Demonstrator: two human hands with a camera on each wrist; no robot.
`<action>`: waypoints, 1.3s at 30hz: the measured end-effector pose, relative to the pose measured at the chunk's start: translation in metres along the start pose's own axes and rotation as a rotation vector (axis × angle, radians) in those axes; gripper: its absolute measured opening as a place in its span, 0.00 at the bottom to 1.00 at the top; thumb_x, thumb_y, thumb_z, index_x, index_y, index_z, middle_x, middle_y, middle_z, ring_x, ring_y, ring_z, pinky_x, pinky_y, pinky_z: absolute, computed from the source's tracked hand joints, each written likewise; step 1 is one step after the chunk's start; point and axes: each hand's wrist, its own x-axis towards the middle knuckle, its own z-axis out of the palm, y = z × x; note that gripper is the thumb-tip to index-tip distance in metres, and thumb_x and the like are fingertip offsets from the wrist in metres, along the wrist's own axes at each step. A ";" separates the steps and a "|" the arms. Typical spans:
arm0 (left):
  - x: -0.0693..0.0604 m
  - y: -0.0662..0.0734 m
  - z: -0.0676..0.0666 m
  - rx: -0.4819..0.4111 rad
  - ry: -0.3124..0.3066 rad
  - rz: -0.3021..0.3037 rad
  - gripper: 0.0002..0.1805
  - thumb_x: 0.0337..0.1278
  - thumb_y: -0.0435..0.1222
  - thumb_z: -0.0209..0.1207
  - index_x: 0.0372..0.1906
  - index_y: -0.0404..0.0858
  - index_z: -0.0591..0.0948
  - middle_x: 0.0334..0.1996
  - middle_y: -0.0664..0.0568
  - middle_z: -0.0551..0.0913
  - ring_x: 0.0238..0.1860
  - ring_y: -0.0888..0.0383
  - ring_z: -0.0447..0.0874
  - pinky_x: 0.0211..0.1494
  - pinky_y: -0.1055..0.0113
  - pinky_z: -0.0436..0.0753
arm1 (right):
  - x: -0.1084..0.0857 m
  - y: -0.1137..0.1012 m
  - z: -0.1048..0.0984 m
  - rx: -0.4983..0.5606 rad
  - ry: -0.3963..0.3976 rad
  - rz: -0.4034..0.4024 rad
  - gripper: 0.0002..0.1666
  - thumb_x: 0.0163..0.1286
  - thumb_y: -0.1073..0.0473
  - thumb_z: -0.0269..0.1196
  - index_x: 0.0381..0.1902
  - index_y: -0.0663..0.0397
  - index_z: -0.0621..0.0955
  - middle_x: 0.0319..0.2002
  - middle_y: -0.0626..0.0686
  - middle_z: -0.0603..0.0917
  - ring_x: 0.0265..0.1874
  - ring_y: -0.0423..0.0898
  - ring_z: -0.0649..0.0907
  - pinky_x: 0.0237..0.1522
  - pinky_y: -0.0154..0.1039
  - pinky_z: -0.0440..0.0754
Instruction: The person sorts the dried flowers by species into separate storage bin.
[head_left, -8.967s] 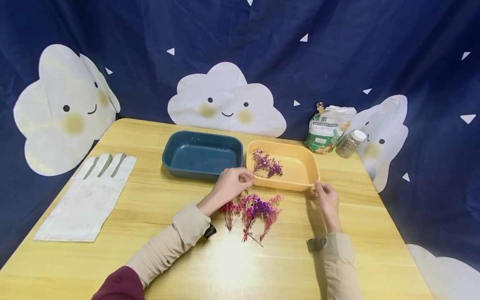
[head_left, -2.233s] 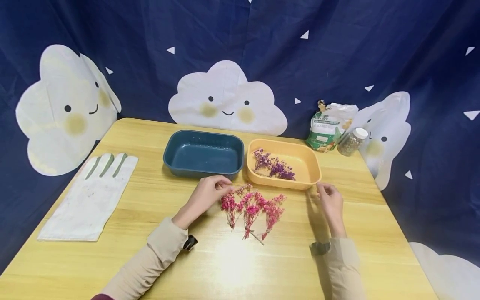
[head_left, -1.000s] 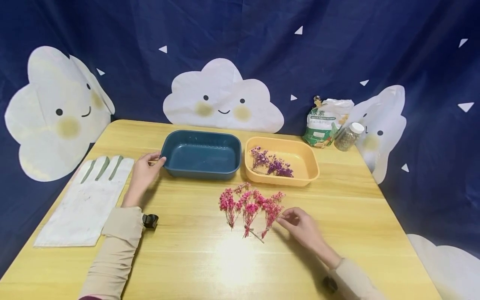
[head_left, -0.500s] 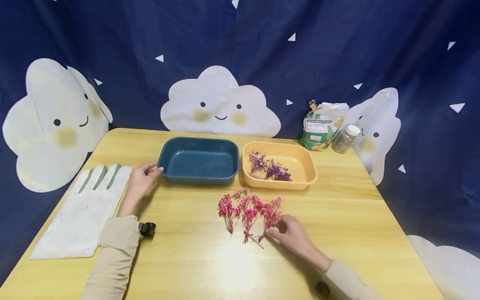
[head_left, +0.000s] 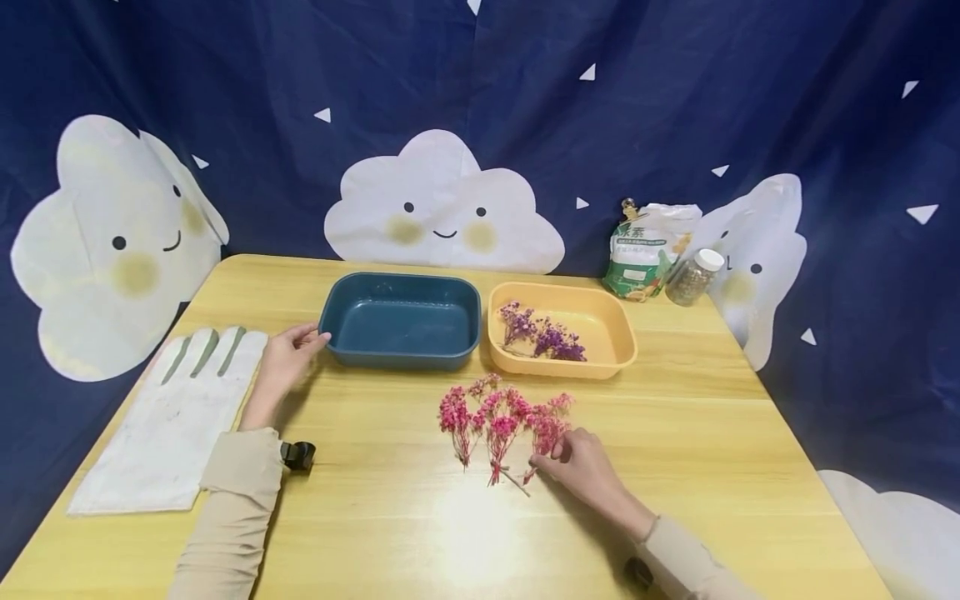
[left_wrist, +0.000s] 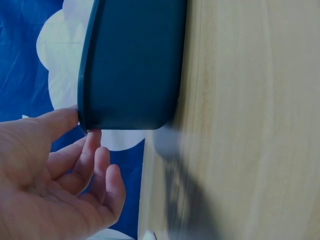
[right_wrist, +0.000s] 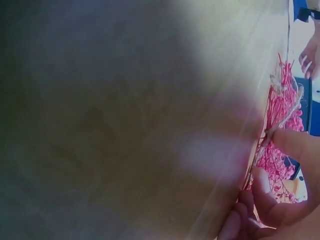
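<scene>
My left hand [head_left: 287,362] pinches the left rim of a dark blue plastic basin [head_left: 401,361] between thumb and finger; the left wrist view shows the rim at the fingertips. Several bunches of pink dried flowers [head_left: 501,421] lie on the table in front of the basins. With thumb and forefinger, my right hand [head_left: 585,471] pinches the stems of the rightmost pink bunch [head_left: 547,421], still low at the table. In the right wrist view twine [right_wrist: 287,117] shows by the thumb. Purple dried flowers [head_left: 558,340] lie inside a yellow basin [head_left: 618,364].
White gloves [head_left: 168,433] with grey-green marks lie flat at the left. Behind the yellow basin's right end stand a clipped green-and-white bag [head_left: 643,258] and a white-capped jar [head_left: 693,279]. A cloud-print blue curtain [head_left: 262,75] hangs behind the table.
A second purple bunch went from the table into the yellow basin. My left hand moved left to the blue basin's rim. My right hand left the yellow basin and took the right pink bunch's stems.
</scene>
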 end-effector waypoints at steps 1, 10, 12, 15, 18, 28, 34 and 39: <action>0.000 0.000 0.000 -0.003 0.002 0.000 0.30 0.68 0.45 0.52 0.61 0.24 0.70 0.48 0.33 0.79 0.47 0.48 0.75 0.49 0.62 0.72 | 0.000 0.001 0.000 0.001 0.000 0.008 0.18 0.52 0.53 0.72 0.21 0.55 0.74 0.23 0.49 0.72 0.23 0.42 0.69 0.30 0.35 0.68; -0.001 0.000 0.001 -0.045 0.002 -0.025 0.29 0.67 0.44 0.53 0.62 0.25 0.70 0.50 0.32 0.78 0.48 0.50 0.75 0.53 0.60 0.72 | -0.002 0.002 -0.004 0.103 -0.023 0.098 0.07 0.58 0.62 0.67 0.27 0.57 0.78 0.26 0.50 0.77 0.25 0.43 0.74 0.32 0.37 0.73; -0.001 0.000 0.000 -0.048 -0.003 -0.025 0.30 0.67 0.45 0.53 0.63 0.25 0.69 0.51 0.32 0.78 0.50 0.47 0.75 0.54 0.58 0.72 | -0.002 0.002 -0.005 0.140 -0.028 0.140 0.05 0.59 0.63 0.65 0.29 0.58 0.78 0.25 0.50 0.78 0.24 0.43 0.75 0.30 0.35 0.74; -0.001 0.000 0.000 -0.048 -0.008 -0.020 0.30 0.68 0.44 0.52 0.63 0.24 0.69 0.51 0.31 0.77 0.51 0.44 0.75 0.54 0.57 0.72 | -0.002 0.002 -0.006 0.175 -0.018 0.179 0.04 0.60 0.64 0.64 0.30 0.59 0.78 0.23 0.50 0.79 0.21 0.42 0.76 0.26 0.33 0.74; -0.001 0.001 0.000 -0.040 -0.008 -0.017 0.30 0.68 0.44 0.52 0.63 0.24 0.69 0.50 0.31 0.78 0.50 0.44 0.75 0.51 0.61 0.72 | -0.001 0.004 -0.007 0.211 0.008 0.194 0.04 0.60 0.65 0.62 0.31 0.61 0.78 0.21 0.51 0.79 0.19 0.42 0.76 0.23 0.33 0.74; -0.001 0.001 0.001 -0.047 -0.010 -0.023 0.30 0.68 0.44 0.52 0.62 0.23 0.69 0.50 0.31 0.77 0.51 0.44 0.75 0.52 0.60 0.72 | -0.004 0.005 -0.013 0.353 0.040 0.246 0.05 0.64 0.66 0.60 0.36 0.65 0.77 0.26 0.53 0.82 0.21 0.43 0.77 0.22 0.31 0.75; -0.001 0.002 0.001 -0.054 -0.012 -0.032 0.30 0.68 0.45 0.51 0.63 0.24 0.68 0.50 0.31 0.77 0.51 0.43 0.75 0.53 0.57 0.72 | -0.007 0.000 -0.020 0.380 0.065 0.192 0.06 0.63 0.67 0.61 0.37 0.66 0.78 0.30 0.55 0.83 0.25 0.44 0.79 0.27 0.31 0.78; -0.001 0.001 0.001 -0.060 -0.011 -0.033 0.30 0.69 0.44 0.51 0.63 0.23 0.68 0.50 0.30 0.77 0.51 0.43 0.75 0.55 0.55 0.72 | -0.001 -0.011 -0.026 0.365 0.119 0.093 0.05 0.62 0.68 0.63 0.35 0.66 0.79 0.31 0.55 0.84 0.29 0.42 0.80 0.36 0.30 0.78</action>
